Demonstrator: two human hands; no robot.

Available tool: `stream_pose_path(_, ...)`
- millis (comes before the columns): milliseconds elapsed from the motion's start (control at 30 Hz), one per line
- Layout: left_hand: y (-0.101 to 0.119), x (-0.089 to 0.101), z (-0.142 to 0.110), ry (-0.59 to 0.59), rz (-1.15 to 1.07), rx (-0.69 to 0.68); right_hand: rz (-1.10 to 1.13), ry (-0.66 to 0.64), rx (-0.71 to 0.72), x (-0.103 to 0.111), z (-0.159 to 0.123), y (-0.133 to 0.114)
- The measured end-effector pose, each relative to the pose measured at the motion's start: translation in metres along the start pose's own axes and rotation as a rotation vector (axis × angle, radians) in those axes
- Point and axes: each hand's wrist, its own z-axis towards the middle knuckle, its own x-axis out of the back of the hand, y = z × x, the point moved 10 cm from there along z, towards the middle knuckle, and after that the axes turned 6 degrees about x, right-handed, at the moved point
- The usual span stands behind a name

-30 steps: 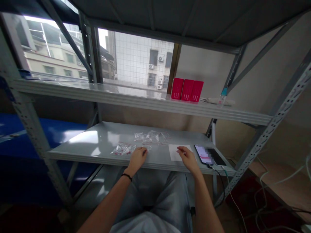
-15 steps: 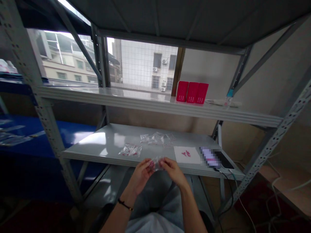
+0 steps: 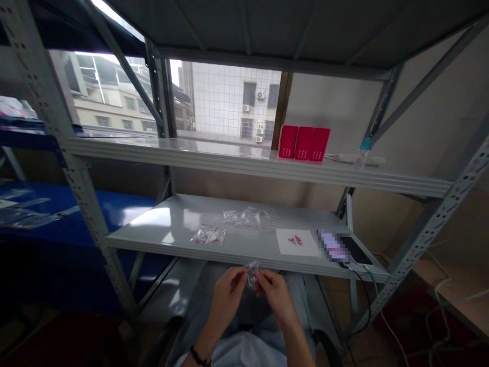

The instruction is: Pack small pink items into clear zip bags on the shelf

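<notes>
Far off at nine o'clock from the hands lies a blue shelf (image 3: 87, 206), with some flat, clear packets (image 3: 23, 216) on it whose contents are too small to tell. Nearer in, the person's left hand (image 3: 226, 298), with a black wristband (image 3: 199, 356) on its wrist, rises over grey trousers (image 3: 191, 306). Its thumb and fingers pinch one side of a small clear plastic bag (image 3: 252, 273), and the right hand (image 3: 275, 298) pinches the other side, so the two hands are close together and clamped on the same bag. The bag sits in the air at twelve o'clock from the lap, just in front of the edge of a white steel shelf (image 3: 164, 239).

On that shelf, at eleven o'clock, lies a bundle of clear bags with red bits inside (image 3: 209, 235). Behind it, at twelve o'clock, is a loose cluster of clear bags (image 3: 249, 217). At one o'clock, a white sheet of paper (image 3: 286, 242) with a red mark lies just left of a smartphone (image 3: 340, 248), which has a black cable (image 3: 362, 285) hanging from it. Three red boxes (image 3: 304, 143) stand side by side on the shelf above.
</notes>
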Motion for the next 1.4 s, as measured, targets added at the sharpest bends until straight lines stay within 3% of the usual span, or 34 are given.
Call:
stream_pose_path(167, 0.004, -0.018, -0.012, -0.067, 0.038, -0.027, -0.073, -0.004, 0.008, 0.0, -0.004, 0.002)
stream_pose_path(300, 0.0, -0.022, -0.014, -0.079, -0.027, 0.028, -0.234, 0.01, 0.112, -0.001, -0.01, -0.008)
stream_pose_path(500, 0.003, -0.02, -0.023, -0.099, -0.059, 0.08, -0.457, -0.023, 0.246, -0.013, -0.026, -0.037)
stream_pose_path(633, 0.011, -0.015, -0.034, -0.113, -0.036, 0.044, -0.432, -0.147, 0.293, -0.027, -0.043, -0.06)
stream_pose_path(700, 0.015, -0.012, -0.042, -0.108, -0.018, 0.031, -0.393, -0.14, 0.277, -0.028, -0.051, -0.064)
stream_pose_path(800, 0.024, -0.012, -0.059, -0.087, 0.136, -0.049, -0.375, -0.057, 0.226, -0.024, -0.064, -0.06)
stream_pose_path(933, 0.032, -0.02, -0.081, -0.084, 0.47, -0.205, -0.576, 0.053, 0.232, -0.02, -0.084, -0.055)
stream_pose_path(1100, 0.024, -0.018, -0.091, -0.118, 0.702, -0.168, -0.718, 0.081, 0.153, -0.012, -0.097, -0.048)
stream_pose_path(1200, 0.028, -0.014, -0.092, -0.213, 0.711, -0.134, -0.669, -0.013, 0.124, -0.013, -0.1, -0.05)
stream_pose_path(1333, 0.042, -0.012, -0.093, -0.391, 0.679, -0.098, -0.696, -0.357, 0.251, -0.039, -0.108, -0.066)
stream_pose_path(1400, 0.051, -0.018, -0.092, -0.47, 0.676, -0.112, -0.767, -0.461, 0.25, -0.046, -0.108, -0.065)
